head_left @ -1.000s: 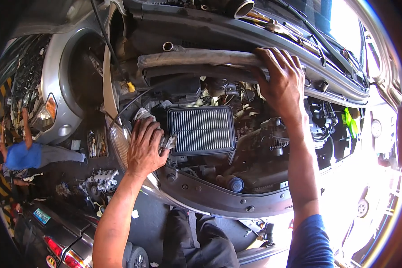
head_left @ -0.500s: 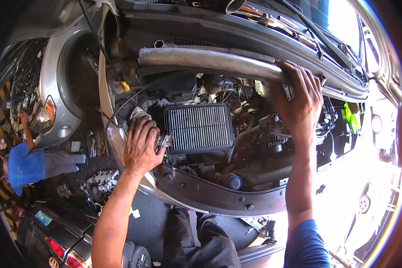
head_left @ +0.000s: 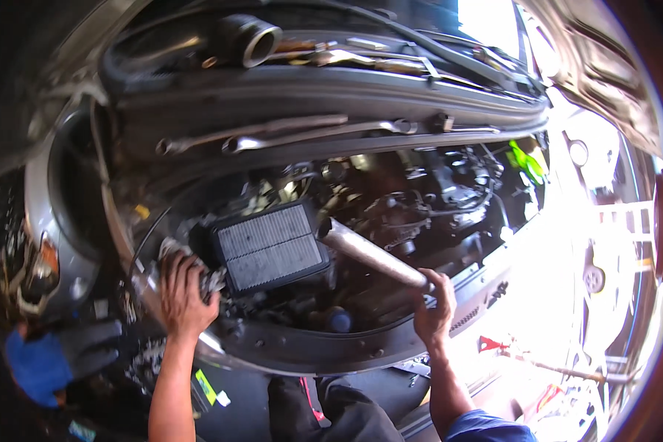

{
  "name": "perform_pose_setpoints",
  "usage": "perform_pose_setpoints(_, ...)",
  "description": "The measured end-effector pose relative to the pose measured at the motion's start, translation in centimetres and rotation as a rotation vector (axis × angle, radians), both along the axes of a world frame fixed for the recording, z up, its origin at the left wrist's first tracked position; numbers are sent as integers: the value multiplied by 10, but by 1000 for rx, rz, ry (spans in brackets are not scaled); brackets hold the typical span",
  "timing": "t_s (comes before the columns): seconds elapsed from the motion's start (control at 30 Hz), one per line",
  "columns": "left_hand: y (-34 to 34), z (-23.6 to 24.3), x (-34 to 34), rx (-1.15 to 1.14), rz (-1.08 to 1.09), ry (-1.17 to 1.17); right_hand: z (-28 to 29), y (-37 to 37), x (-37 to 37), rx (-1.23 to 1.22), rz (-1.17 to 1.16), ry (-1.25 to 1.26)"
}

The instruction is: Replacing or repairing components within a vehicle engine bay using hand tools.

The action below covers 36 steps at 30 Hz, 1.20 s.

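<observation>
- The right hand (head_left: 436, 306), near the engine bay's (head_left: 272, 344) front edge, has its fingers closed around the near end of a metal tube (head_left: 376, 255).
- The left hand (head_left: 186, 298), at the front-left corner, bends its fingers around a crumpled rag (head_left: 214, 281).
- The tube's far end hangs beside the air filter's (head_left: 269, 247) right edge.
- Wrenches (head_left: 320, 135) lie along the rear edge.

Blue-shirted person (head_left: 37, 366) near silver car (head_left: 72, 274)

Blue sleeve (head_left: 486, 429), loose dark trousers (head_left: 357, 412) (nearly black), both forearms (head_left: 173, 390) bare.
</observation>
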State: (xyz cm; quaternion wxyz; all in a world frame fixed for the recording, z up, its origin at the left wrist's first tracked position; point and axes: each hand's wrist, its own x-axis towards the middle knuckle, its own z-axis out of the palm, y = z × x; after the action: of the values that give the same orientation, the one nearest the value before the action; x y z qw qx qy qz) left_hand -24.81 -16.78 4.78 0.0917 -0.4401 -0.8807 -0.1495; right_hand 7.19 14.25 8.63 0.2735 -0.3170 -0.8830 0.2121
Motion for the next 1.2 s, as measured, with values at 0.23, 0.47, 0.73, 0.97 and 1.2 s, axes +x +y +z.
perform_pose_setpoints(0.23,5,9,9,-47,-14,-17,32,95,-20,146,-125,276)
perform_pose_setpoints(0.47,12,9,12,-59,5,-38,89,298,-69,710,-44,53)
perform_pose_setpoints(0.73,10,-6,8,-31,10,-41,107,457,-83,467,115,6)
perform_pose_setpoints(0.97,-1,4,5,-103,51,-50,99,460,-115,468,150,-80)
perform_pose_setpoints(1.2,4,3,4,-43,20,-36,75,358,-120,458,-209,106)
